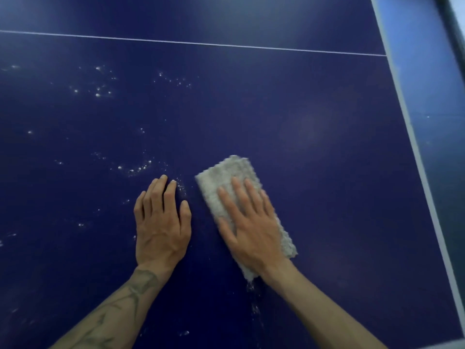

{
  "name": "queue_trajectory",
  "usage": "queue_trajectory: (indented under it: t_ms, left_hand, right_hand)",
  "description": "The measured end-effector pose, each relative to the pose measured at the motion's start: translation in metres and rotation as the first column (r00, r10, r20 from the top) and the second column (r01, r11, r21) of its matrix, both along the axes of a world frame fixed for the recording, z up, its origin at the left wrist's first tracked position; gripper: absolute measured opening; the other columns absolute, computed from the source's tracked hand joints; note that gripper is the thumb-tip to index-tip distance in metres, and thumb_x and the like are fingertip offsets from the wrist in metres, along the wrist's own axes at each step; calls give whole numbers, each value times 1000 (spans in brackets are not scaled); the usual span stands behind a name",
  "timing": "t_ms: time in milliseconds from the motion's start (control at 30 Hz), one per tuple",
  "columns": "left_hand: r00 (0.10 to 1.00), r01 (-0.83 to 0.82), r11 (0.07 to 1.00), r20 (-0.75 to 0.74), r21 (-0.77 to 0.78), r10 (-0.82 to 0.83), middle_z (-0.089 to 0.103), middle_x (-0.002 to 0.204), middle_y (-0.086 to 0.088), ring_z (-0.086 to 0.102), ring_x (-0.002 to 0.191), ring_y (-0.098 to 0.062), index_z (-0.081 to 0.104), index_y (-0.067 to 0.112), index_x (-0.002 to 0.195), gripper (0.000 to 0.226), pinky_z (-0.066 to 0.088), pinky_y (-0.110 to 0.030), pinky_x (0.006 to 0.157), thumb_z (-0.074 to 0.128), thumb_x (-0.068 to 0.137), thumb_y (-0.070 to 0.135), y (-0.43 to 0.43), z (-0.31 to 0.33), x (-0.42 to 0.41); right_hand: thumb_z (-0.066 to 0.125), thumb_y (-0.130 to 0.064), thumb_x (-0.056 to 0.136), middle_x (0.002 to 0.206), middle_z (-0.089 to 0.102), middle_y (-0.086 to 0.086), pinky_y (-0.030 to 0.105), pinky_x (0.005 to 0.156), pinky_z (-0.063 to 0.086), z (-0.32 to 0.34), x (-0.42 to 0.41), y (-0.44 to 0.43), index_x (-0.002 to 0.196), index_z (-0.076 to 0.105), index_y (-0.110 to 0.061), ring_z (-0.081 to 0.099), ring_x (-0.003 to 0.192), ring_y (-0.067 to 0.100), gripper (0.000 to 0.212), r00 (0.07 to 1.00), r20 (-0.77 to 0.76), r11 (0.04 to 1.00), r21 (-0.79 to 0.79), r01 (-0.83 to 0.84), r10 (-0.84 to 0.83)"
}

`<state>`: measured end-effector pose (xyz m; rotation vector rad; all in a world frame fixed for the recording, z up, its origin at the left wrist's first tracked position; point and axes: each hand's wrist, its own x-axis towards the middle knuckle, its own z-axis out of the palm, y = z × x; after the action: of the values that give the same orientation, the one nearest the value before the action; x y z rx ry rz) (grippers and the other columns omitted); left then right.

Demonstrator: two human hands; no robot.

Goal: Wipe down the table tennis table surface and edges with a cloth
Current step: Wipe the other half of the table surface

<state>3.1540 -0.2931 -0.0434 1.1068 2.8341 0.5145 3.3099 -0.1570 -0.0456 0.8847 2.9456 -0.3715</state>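
The dark blue table tennis table [314, 127] fills the view. A folded pale grey cloth [226, 177] lies flat on it, and my right hand [249, 230] presses down on the cloth with straight, spread fingers. My left hand [161, 222] rests flat on the bare table just left of the cloth, fingers straight. White droplets or specks [100, 89] dot the surface to the left and beyond my left hand. The near end of the cloth is hidden under my right wrist.
A thin white centre line [191, 43] crosses the table far ahead. The table's white edge stripe [415, 152] runs down the right side, with a lighter blue floor [437, 122] beyond it. A trail of wet specks [255, 308] lies near my right forearm.
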Motion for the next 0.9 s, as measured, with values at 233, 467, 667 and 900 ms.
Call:
queue_trajectory:
  t_ms: [233,467,667,900]
  left_hand:
    - [998,-16,999,64,47,13,42,157,-14,38,148,-32,50,3,146,51,25,-52,127,33,109,34,0,5,0]
    - [998,48,992,36,116,-52,46,156,-14,45,145,-32,51,2,147,48,32,-50,122,38,108,28,-43,11,10]
    - [997,80,997,11,9,-80,44,157,-15,43,146,-34,51,2,147,49,34,-55,122,45,103,23,-94,7,44]
    - [992,108,992,-51,-69,-112,39,162,-17,37,152,-34,46,2,152,52,28,-54,126,45,104,23,-106,-10,53]
  right_hand:
    - [17,-58,109,180,-8,-1,51,134,1,7,-13,47,171,0,-36,-10,166,22,68,910,52,911,-5,412,-411]
    - [34,-54,111,180,0,1,50,134,6,1,-17,-65,172,11,-33,0,166,26,68,1000,-28,1000,-16,13,-14]
    - [21,-58,109,180,-3,-4,52,133,10,13,32,-16,171,8,-38,-4,166,22,67,980,105,985,-17,170,-167]
    - [26,-53,112,180,-9,2,52,134,-1,3,-35,-43,172,2,-31,-10,166,25,68,947,19,947,-24,321,-321]
